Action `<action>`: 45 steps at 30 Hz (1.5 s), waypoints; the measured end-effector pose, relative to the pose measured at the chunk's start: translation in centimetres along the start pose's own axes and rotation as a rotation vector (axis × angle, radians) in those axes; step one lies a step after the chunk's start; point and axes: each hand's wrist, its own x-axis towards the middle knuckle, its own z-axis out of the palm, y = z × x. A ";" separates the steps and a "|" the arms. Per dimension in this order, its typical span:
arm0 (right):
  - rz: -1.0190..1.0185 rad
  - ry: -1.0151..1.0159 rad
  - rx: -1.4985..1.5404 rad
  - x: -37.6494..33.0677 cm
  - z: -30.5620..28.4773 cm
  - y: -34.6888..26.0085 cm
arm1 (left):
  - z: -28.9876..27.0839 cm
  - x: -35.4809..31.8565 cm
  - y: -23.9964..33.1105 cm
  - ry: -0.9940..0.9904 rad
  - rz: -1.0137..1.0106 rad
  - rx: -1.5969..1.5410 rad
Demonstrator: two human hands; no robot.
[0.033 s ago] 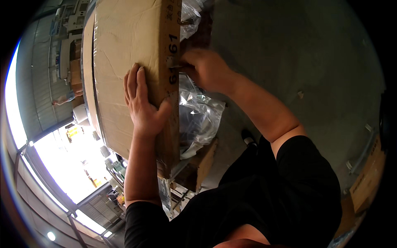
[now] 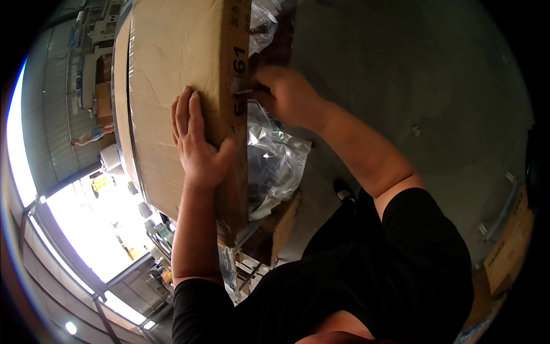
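Observation:
A large brown cardboard box (image 2: 172,51) fills the upper left middle, with dark printing along its right side. My left hand (image 2: 197,149) lies flat on the box near that edge, fingers stretched out and thumb apart. My right hand (image 2: 283,94) is at the box's printed side, fingers curled in a pinch against it. A small pale bit shows at the right fingertips, too small to make out. Below the right hand, clear plastic film (image 2: 278,163) hangs crumpled beside the box, and more film (image 2: 262,26) sticks out above it.
Under the box's near end is another cardboard piece (image 2: 283,229). Grey floor (image 2: 412,69) stretches to the right, with a small scrap (image 2: 416,131) on it. Another carton (image 2: 507,246) stands at the far right. Part of another person's arm (image 2: 89,137) shows at the far left.

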 end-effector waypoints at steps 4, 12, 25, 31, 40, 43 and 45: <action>0.051 0.038 -0.090 0.7 0.0 -0.4 | 0.0 0.2 0.2 0.008 0.010 0.012; 0.248 -0.340 0.397 -1.3 -2.5 0.1 | 0.1 0.0 0.2 0.004 -0.015 0.001; 0.389 -0.144 0.737 -4.5 -1.5 -1.0 | -0.2 0.0 0.3 -0.009 -0.015 0.021; 0.834 0.602 0.786 -4.8 -1.8 4.3 | -0.1 0.3 0.7 -0.005 -0.034 -0.003; 0.125 0.140 0.063 -3.9 3.0 -3.7 | 0.0 0.1 0.2 -0.002 -0.019 0.000; 0.052 0.162 -0.068 -3.4 3.5 -3.6 | -0.1 0.2 0.1 -0.013 -0.014 0.007; 0.023 0.183 -0.084 -3.3 3.8 -3.4 | 0.0 0.2 0.2 -0.007 -0.015 0.003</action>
